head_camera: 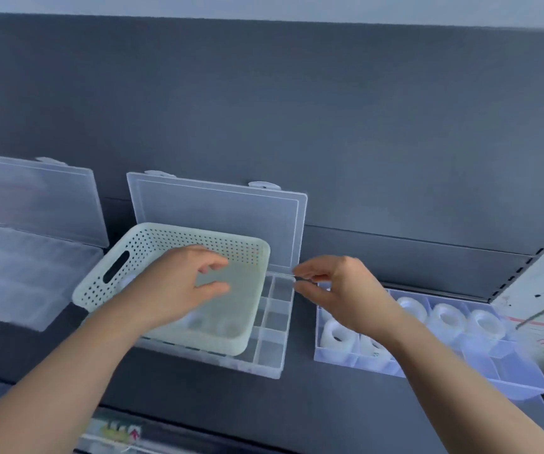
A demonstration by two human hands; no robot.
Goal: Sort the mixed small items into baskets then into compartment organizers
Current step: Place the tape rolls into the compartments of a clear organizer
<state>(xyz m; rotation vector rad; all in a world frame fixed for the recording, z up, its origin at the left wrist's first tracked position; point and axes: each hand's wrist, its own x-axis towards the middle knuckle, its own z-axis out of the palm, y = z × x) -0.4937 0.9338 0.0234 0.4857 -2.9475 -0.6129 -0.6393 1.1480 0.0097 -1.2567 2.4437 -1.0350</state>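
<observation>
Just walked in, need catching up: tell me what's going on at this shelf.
A person's left hand hovers, loosely curled, over a pale perforated plastic basket resting on an open clear compartment organizer. The right hand is beside the organizer's rear corner, fingertips pinched; whether it holds anything is unclear. Further right, a clear tray holds white tape rolls.

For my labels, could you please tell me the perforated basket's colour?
The basket is pale mint green, seen best in the head view.
</observation>
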